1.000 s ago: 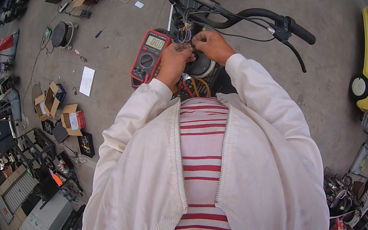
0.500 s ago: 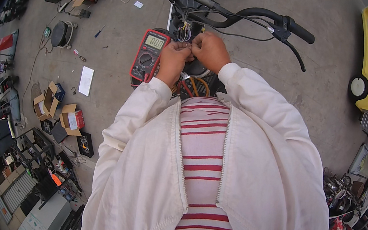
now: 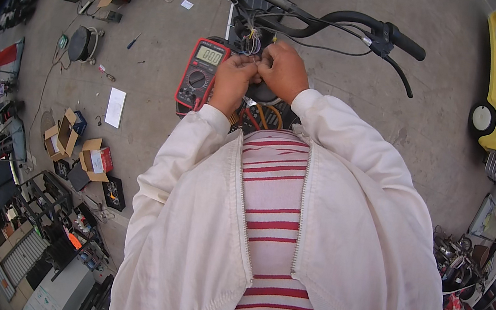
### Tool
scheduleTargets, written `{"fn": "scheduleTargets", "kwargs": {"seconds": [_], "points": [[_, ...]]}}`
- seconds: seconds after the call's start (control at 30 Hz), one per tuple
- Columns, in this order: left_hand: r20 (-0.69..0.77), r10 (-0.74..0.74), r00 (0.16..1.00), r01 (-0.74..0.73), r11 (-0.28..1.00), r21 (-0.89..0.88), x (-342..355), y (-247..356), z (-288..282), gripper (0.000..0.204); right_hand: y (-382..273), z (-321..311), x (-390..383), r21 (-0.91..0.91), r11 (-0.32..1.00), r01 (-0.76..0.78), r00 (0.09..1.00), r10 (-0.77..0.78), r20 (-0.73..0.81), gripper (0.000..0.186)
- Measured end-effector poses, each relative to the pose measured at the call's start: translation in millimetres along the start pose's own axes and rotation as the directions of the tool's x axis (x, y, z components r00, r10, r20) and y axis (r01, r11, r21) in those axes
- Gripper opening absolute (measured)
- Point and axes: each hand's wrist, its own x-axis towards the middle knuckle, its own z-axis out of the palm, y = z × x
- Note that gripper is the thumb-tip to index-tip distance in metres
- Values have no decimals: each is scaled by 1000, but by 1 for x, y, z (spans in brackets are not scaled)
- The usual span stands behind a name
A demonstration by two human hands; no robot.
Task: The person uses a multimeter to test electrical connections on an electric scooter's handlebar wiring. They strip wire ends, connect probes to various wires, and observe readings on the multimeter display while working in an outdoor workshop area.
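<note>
Fine handwork on the thin wires [image 3: 252, 42] is judged to be in hand; a steady pinch is called for by the next move. The fingertips of the left hand [image 3: 232, 81] and right hand [image 3: 284, 71] are held together — whether a wire is clamped cannot be told. The wires are located on the near side of the handlebar [image 3: 316, 29], looped, their long axis directed roughly nearward, toward both hands.

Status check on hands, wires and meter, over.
Left hand and right hand close together, grip unclear. Wires bunched just beyond. Meter beside left hand, seemingly not blocking.
</note>
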Motion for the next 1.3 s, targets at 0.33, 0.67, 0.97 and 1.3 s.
{"fn": "scheduleTargets", "kwargs": {"seconds": [0.33,0.67,0.97,1.3], "points": [[-8,11,1000,-10,995,100,0,4,-4,21,11,-3,4,396,843,-363,930,302,210,14],[-4,44,999,-44,993,110,-2,7,-1,20,-4,-4,2,-106,994,28,1000,-27,12,13],[-11,45,999,-44,990,133,0,6,-5,19,-7,2,5,-125,992,-19,999,22,26,10],[15,29,999,-32,979,199,0,8,-10,16,5,2,6,540,603,-587,807,486,335,15]]}}
